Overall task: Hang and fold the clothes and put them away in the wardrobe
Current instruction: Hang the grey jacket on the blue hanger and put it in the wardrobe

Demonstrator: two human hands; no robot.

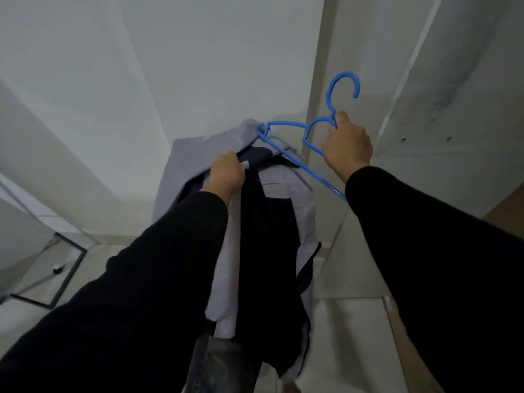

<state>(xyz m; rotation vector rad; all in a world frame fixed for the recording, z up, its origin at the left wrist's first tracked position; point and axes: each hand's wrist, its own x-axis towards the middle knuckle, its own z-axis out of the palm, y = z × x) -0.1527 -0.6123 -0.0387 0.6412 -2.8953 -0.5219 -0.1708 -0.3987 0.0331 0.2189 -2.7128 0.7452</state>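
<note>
Hands lifting a shirt and a hanger in front of white wardrobe panels.

Head view: right hand point(347, 146), fingers curled tight round the neck of the blue plastic hanger point(286, 143), holds it tilted, hook up and to the right, its left tip tucked into the fabric at the far top of the garment; left hand point(226, 173), fingers clamped on the collar area, grips the grey shirt with dark navy panels point(272, 222), which hangs down the middle between both black sleeves point(425, 251); white wardrobe door point(453, 95) stands on the right, pale wall on the left; a dark-framed square panel point(54, 276) lies on the light floor, near left, with a small pale object on it, too blurred to name.
</note>
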